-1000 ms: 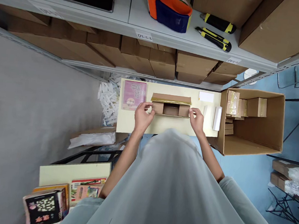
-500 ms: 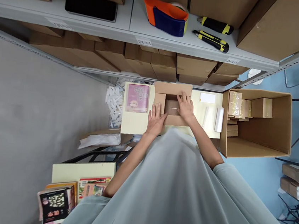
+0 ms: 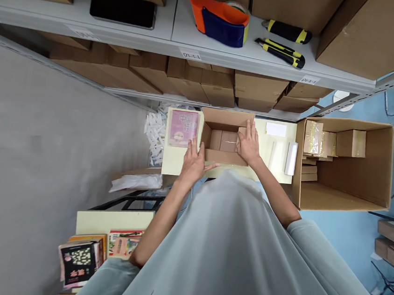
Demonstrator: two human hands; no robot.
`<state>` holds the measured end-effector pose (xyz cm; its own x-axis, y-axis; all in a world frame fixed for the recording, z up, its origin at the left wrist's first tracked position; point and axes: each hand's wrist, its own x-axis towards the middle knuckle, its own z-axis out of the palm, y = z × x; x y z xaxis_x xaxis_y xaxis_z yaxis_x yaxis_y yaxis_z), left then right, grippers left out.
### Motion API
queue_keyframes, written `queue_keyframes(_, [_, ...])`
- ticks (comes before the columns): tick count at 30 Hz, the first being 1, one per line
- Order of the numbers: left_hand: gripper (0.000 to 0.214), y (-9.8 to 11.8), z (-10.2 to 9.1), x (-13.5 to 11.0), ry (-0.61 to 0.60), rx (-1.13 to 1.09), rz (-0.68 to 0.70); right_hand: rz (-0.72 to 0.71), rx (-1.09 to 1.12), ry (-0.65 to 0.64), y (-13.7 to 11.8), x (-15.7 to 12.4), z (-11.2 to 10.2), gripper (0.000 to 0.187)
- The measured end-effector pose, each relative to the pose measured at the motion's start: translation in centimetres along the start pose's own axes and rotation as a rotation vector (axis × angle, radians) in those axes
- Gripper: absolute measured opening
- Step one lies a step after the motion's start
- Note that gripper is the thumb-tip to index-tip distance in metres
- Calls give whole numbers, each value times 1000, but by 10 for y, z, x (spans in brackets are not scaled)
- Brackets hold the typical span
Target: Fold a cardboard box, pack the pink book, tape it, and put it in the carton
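Note:
A small cardboard box (image 3: 227,157) stands on the pale table with its top open and the inside bottom showing. My left hand (image 3: 194,164) is at the box's left side, fingers stretched out, the thumb pointing right along the near edge. Fingers extended, my right hand (image 3: 248,146) rests on the right flap of the box. Just left of the box lies a pink book (image 3: 183,135), close to my left fingertips.
A white roll (image 3: 290,158) and a white label (image 3: 275,129) lie on the table's right part. Farther right stands a large carton (image 3: 347,194) with small boxes inside. The shelf above holds a tape dispenser (image 3: 220,22), utility knives (image 3: 280,52) and a black phone (image 3: 123,9).
The box's left flap, which lay folded inward, is now out of the opening, so more of the inside shows. My left hand has moved left, off the box's near left corner.

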<state>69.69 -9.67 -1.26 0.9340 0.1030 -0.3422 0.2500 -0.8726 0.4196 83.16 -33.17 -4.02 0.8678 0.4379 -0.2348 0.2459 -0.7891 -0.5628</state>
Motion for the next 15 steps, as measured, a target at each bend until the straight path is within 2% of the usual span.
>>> queue_keyframes(4, [90, -23, -9, 6, 127, -16, -86, -15, -33, -25, -6, -1, 6, 50])
queue_keyframes(7, [83, -26, -5, 24, 67, 11, -43, 18, -58, -28, -15, 1, 13, 47])
queue_keyframes(10, [85, -21, 7, 42, -23, -51, -32, 3, -15, 15, -18, -2, 12, 52])
queue_keyframes(13, [85, -17, 17, 52, -39, -126, -60, -10, 8, 97, -3, -18, -3, 51])
queue_keyframes(15, [83, -16, 22, 54, -33, -138, -64, 53, -12, 168, 16, -33, -13, 50])
